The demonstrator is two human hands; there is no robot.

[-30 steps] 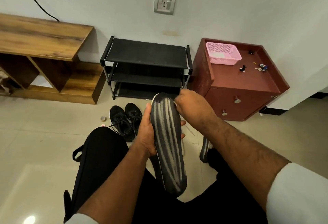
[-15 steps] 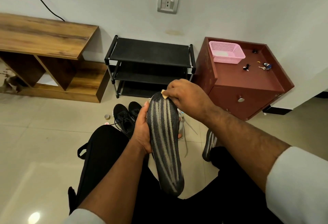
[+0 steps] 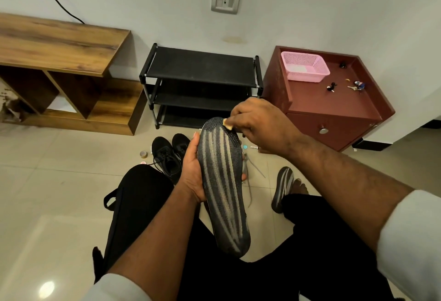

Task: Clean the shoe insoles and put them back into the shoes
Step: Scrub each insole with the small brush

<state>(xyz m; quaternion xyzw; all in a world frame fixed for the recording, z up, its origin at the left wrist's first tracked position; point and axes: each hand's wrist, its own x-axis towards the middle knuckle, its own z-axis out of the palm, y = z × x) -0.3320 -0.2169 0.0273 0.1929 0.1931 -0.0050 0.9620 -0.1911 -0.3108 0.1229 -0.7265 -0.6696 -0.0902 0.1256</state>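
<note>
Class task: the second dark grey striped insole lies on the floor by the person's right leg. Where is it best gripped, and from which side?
Grip the striped grey insole on the floor across its narrow middle, coming from above with the right hand. It is long, thin and seems to lie flat, so fingers probably pinch its long edges best. Its right edge is close to the foot, so start from the left edge.

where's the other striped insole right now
In the head view it lies on the floor at lower right: the second insole sits beside the person's right leg, right of the insole held in the left hand, in front of the red cabinet.
</note>
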